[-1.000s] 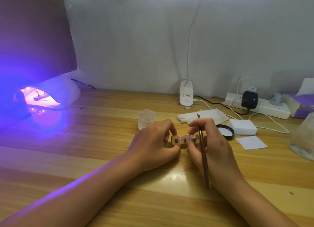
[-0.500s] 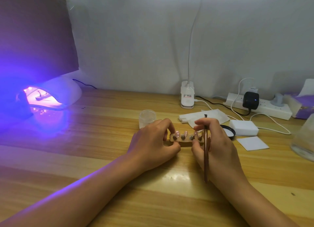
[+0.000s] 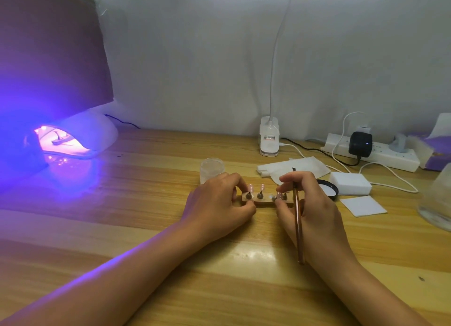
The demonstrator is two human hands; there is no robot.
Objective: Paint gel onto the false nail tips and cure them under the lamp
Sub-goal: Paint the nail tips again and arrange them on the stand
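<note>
Pale wood-grain surface [image 3: 146,228] runs back to a grey wall, w/ violet glow spilling over its left side. Left hand [image 3: 219,203] & right hand [image 3: 314,208] meet near the middle, both on a small wooden holder strip [image 3: 262,203] that lies flat on the surface.

Left hand: fingers curl over the strip's left end w/ thumb at the front, pinching it. Right hand: thumb & forefinger pinch in at the strip's right end. The same hand grips a thin copper-coloured brush [image 3: 299,228], handle running back over the hand toward the wrist, dark bristle end poking up above the forefinger.

Pink false nail tips [image 3: 261,187] stand upright on dark pegs along the strip. 2 show clearly by the left hand, more are half hidden behind the right fingers, so can't tell the count.

White domed curing lamp [image 3: 97,135] sits far left, lit violet, w/ a 2nd strip [image 3: 61,141] inside its mouth. Small clear jar [image 3: 211,165] stands just behind the left hand. Behind & beside the right hand:
- white folded wipes [image 3: 300,165]
- black round lid [image 3: 328,187]
- white foam-like block [image 3: 350,183]
- white square pad [image 3: 362,205]

White clip-base desk lamp [image 3: 268,140] stands at the wall, gooseneck rising to a bright head at the top edge. White power strip [image 3: 380,155] w/ a black adapter [image 3: 360,142] lies right of it. Clear glass vessel [image 3: 436,203] is cut off at the right edge.
</note>
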